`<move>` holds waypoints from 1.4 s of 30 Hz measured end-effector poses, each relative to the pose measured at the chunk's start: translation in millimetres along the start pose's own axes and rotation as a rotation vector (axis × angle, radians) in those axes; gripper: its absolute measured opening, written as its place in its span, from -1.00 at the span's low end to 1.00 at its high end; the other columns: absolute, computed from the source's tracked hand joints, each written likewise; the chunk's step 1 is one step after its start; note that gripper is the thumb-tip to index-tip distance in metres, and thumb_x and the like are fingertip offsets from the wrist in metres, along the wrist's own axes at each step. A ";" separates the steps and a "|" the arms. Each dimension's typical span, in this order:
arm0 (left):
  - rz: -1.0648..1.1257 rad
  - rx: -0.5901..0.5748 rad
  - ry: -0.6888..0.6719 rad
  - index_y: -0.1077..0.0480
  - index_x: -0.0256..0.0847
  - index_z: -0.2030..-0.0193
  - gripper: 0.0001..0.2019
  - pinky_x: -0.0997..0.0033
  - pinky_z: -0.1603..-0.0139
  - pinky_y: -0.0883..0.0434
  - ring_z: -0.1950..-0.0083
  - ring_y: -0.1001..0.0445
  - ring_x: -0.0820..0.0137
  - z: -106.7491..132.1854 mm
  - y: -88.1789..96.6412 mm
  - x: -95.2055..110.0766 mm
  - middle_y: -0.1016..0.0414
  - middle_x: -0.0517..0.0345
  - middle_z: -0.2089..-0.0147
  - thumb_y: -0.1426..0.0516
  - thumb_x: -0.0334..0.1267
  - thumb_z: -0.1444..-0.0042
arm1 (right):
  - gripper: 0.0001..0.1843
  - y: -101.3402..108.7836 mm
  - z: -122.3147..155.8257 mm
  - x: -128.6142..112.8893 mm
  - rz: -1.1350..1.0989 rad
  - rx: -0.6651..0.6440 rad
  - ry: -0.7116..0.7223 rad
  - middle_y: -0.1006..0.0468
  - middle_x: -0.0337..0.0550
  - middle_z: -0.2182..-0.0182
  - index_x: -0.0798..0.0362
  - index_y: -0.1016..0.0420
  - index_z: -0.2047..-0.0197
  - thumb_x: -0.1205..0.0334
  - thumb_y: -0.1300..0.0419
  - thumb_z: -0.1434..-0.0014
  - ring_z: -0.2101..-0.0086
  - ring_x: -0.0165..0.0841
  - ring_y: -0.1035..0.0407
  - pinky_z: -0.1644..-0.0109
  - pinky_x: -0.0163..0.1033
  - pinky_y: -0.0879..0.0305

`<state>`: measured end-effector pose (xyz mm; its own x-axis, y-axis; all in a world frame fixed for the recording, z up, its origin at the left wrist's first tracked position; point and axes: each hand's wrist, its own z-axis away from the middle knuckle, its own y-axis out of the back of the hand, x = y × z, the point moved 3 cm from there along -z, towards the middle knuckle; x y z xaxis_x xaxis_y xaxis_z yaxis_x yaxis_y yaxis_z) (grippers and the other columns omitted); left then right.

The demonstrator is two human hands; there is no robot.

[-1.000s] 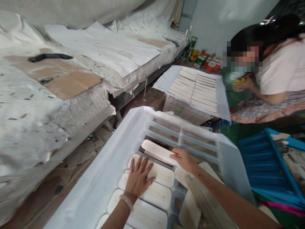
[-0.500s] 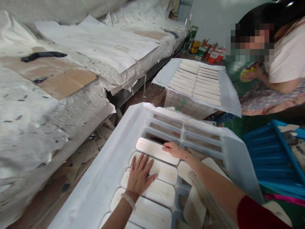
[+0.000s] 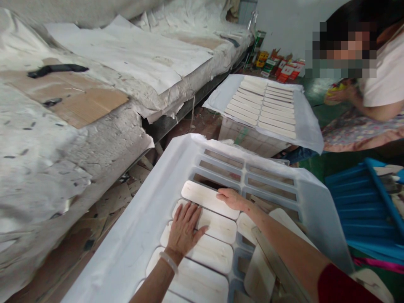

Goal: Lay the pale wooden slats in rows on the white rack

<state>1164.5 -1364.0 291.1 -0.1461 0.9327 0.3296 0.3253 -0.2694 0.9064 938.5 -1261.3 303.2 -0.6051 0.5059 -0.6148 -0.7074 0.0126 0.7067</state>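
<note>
On pale boards (image 3: 217,226), both hands (image 3: 184,229) (image 3: 232,199) seemingly palm-down.

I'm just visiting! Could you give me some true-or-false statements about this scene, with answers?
1. The left bare hand lies on white, rounded rectangular slabs. True.
2. The right bare hand holds a hammer. False: its fingers touch a white slab.
3. A pale bangle circles the left wrist. True.
4. The ribbed plastic crate at right is red. False: it is blue.
5. The near pale slotted frame is only partly filled. True.
</note>
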 end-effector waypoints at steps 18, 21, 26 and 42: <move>-0.081 -0.016 -0.079 -0.31 -0.18 -0.27 -0.47 -0.09 -0.27 -0.17 -0.28 -0.26 -0.01 -10.7 -8.8 0.9 -0.38 -0.04 -0.24 -0.06 0.10 -0.30 | -0.69 -0.5 2.7 -11.2 0.285 -0.046 -0.101 -0.58 0.01 0.09 0.11 -0.50 0.15 0.13 0.01 -0.39 0.09 -0.25 -0.46 0.08 -0.26 -0.29; -0.094 -0.011 -0.079 -0.33 -0.18 -0.25 -0.50 -0.10 -0.28 -0.16 -0.27 -0.27 0.00 -11.8 -8.1 2.6 -0.38 -0.03 -0.25 -0.05 0.08 -0.31 | -0.66 0.5 2.8 -14.2 0.332 -0.054 -0.104 -0.58 0.02 0.05 0.11 -0.51 0.11 0.12 0.03 -0.40 0.04 -0.24 -0.46 0.04 -0.24 -0.32; -0.112 -0.011 -0.119 -0.10 -0.20 -0.41 -0.43 -0.13 -0.41 -0.01 -0.47 0.05 -0.01 -19.7 -15.0 7.9 0.00 -0.01 -0.47 0.01 0.01 -0.35 | -0.63 2.5 3.0 -18.4 0.423 -0.057 -0.108 -0.59 0.03 0.05 0.10 -0.53 0.08 0.10 0.05 -0.41 0.03 -0.21 -0.47 0.07 -0.22 -0.38; -0.210 -0.077 -0.129 -0.03 -0.16 -0.44 -0.40 -0.18 -0.41 -0.03 -0.49 0.15 -0.04 -45.9 -40.6 14.7 0.13 -0.01 -0.49 0.00 -0.01 -0.35 | -0.69 -6.3 45.2 -28.7 0.550 0.283 -0.035 -0.52 0.10 0.02 0.14 -0.46 -0.03 0.14 -0.14 -0.33 -0.01 -0.06 -0.33 -0.04 0.01 -0.34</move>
<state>1106.3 -1350.4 271.2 -0.0810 0.9917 0.0999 0.2272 -0.0792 0.9706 976.8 -1236.9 332.2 -0.8379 0.5311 -0.1257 -0.1683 -0.0322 0.9852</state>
